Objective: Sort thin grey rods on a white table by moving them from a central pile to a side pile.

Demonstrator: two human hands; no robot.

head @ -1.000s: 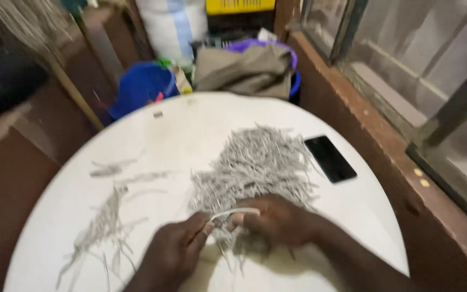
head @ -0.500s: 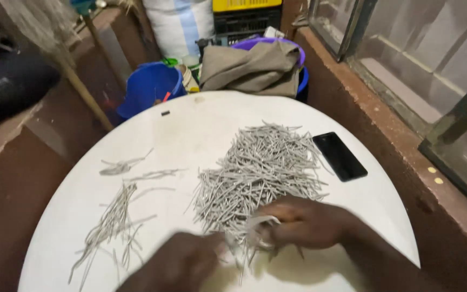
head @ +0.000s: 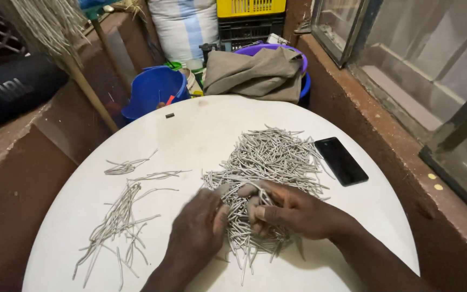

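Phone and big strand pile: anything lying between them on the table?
In the head view, only bare white table separates the black phone from the grey strand pile; a few stray strand tips reach toward it.

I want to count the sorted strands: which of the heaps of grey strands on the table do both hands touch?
The big dense heap beside the black phone; the thin scattered bunches lie apart, untouched.

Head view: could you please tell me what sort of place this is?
Probably a home yard or storage corner: a white round table beside a window, with a broom, a blue bucket and stacked crates.
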